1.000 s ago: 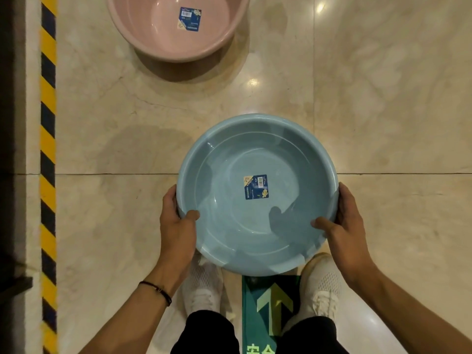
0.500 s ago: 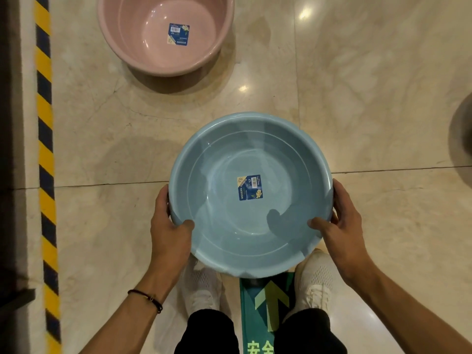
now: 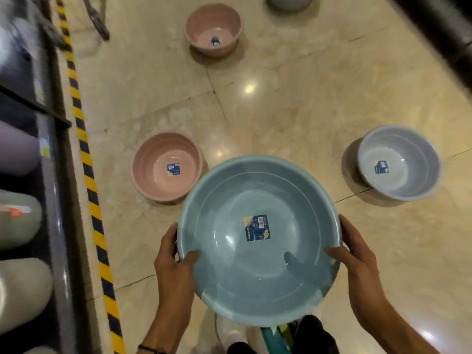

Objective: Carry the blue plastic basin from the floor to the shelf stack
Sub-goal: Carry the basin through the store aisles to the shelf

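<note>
The blue plastic basin (image 3: 258, 272) is lifted off the floor in front of me, mouth up, a blue label stuck at its bottom. My left hand (image 3: 171, 261) grips its left rim, thumb inside the bowl and fingers under the edge. My right hand (image 3: 355, 259) grips the right rim the same way. The dark shelf unit (image 3: 55, 154) runs along the left edge of the view, with pale stacked basins (image 3: 20, 218) on it, blurred.
On the marble floor stand a pink basin (image 3: 166, 167) just left of the blue one, another pink basin (image 3: 213, 29) farther ahead, a grey-blue basin (image 3: 398, 162) to the right and one more (image 3: 288, 1) at the top. A yellow-black hazard stripe (image 3: 86, 169) borders the shelf.
The basin has come up higher in both hands and the view has swung upward and tilted, bringing the shelf on the left and more basins on the floor into sight.
</note>
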A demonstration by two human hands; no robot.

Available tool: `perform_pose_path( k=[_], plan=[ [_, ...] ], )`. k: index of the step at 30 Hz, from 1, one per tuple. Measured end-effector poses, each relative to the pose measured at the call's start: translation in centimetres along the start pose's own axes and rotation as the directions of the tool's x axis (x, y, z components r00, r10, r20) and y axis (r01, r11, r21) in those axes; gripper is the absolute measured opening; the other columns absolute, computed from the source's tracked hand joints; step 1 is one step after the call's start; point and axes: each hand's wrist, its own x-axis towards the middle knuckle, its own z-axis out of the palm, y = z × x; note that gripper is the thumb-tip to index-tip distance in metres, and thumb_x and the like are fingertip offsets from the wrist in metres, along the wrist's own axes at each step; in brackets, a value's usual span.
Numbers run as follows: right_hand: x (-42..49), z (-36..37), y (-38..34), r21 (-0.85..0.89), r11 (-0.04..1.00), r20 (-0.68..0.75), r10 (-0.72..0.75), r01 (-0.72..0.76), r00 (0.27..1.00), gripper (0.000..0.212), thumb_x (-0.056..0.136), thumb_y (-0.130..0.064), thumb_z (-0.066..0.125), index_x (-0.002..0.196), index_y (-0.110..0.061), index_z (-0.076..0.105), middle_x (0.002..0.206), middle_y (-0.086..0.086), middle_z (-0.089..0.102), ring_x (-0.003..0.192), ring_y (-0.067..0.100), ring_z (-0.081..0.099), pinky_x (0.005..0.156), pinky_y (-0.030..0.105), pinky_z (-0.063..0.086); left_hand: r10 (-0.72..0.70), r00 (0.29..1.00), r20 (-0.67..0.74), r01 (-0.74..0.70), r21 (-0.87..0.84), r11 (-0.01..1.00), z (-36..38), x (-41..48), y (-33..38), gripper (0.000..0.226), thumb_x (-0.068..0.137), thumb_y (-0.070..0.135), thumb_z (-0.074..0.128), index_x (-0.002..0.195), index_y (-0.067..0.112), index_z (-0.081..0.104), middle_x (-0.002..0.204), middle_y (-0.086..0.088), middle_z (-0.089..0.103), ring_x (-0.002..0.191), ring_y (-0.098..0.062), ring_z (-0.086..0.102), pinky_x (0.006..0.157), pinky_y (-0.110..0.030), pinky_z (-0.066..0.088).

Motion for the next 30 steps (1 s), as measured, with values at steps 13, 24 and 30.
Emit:
perform_pose_path(
  k=[13, 24, 30],
  plan=[
    [-15.7, -11.2, -28.4, 0.194, 0.971, -0.252, -0.086, 0.137, 0.964, 0.084, 0.077, 0.014, 0.068, 0.144, -0.036, 0.059, 0.132, -0.021, 0.067, 0.104, -0.007, 0.067, 0.075, 0.022, 0.061, 0.262, 0.912, 0.316, -0.256, -0.060, 0.965, 0.3, -16.7, 32.4, 0.062, 0.088, -0.011, 0.063, 0.135, 0.030, 0.062, 0.111, 0.025, 0.071, 0.107, -0.009, 0.069, 0.078, -0.025, 0.061],
    [-23.2, -24.0, -36.8, 0.273, 0.948, -0.373, -0.055, 0.166, 0.926, 0.087, 0.075, 0.009, 0.076, 0.142, -0.044, 0.057, 0.137, -0.019, 0.063, 0.127, 0.021, 0.059, 0.093, 0.051, 0.061, 0.275, 0.843, 0.463, -0.259, -0.100, 0.961, 7.8, -29.4, 43.3, 0.062, 0.087, 0.004, 0.069, 0.140, 0.034, 0.063, 0.126, 0.010, 0.073, 0.110, -0.021, 0.072, 0.085, -0.041, 0.062],
    [-22.1, -31.6, -38.0, 0.304, 0.932, -0.397, -0.065, 0.198, 0.915, 0.085, 0.077, 0.012, 0.076, 0.142, -0.041, 0.059, 0.136, -0.014, 0.065, 0.123, 0.025, 0.062, 0.079, 0.042, 0.066, 0.266, 0.810, 0.523, -0.254, -0.095, 0.962, 14.8, -33.9, 45.1, 0.058, 0.088, 0.000, 0.067, 0.108, 0.054, 0.069, 0.101, 0.025, 0.076, 0.090, -0.002, 0.075, 0.061, -0.017, 0.059]
  ],
)
